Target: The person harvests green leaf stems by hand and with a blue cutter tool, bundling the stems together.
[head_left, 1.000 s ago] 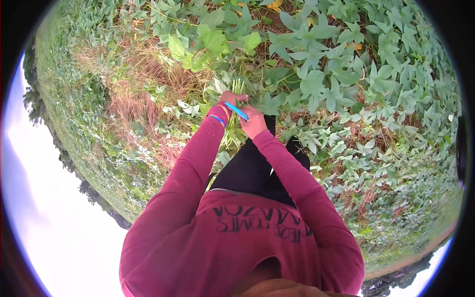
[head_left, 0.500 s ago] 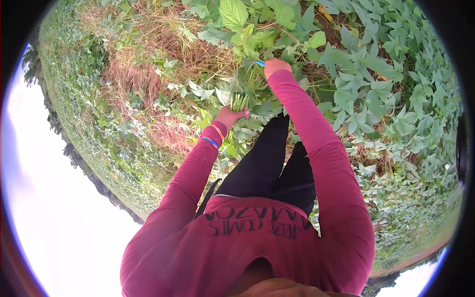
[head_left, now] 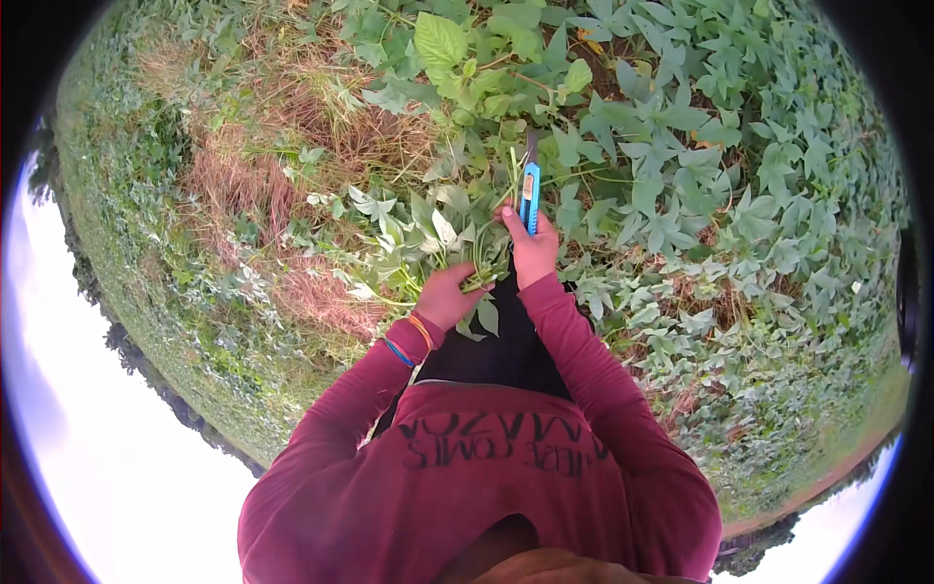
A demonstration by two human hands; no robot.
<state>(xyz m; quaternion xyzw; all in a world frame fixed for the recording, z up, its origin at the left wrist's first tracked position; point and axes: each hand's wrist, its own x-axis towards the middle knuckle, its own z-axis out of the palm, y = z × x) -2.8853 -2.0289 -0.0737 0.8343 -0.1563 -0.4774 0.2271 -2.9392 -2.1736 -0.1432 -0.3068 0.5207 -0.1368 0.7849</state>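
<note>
A bunch of leafy green vine cuttings (head_left: 443,230) is gripped in my left hand (head_left: 449,296), its leaves fanning out above and beside the fingers. My right hand (head_left: 534,257), just right of it, is closed around a blue utility knife (head_left: 529,200) with its blade extended and pointing away from me. A thin green stem (head_left: 515,173) rises beside the knife, next to my right thumb and fingers; whether they pinch it I cannot tell. The two hands are close together over my dark trousers.
Broad-leaved green vines (head_left: 671,161) cover the ground to the right and far side. A taller plant with bright leaves (head_left: 441,44) stands ahead. Dry brown grass (head_left: 243,190) lies in patches at the left.
My right hand has come back toward me from the foliage, bringing the utility knife into full view with a stem beside it. My left hand has lowered and turned, showing the cuttings' leaves.
</note>
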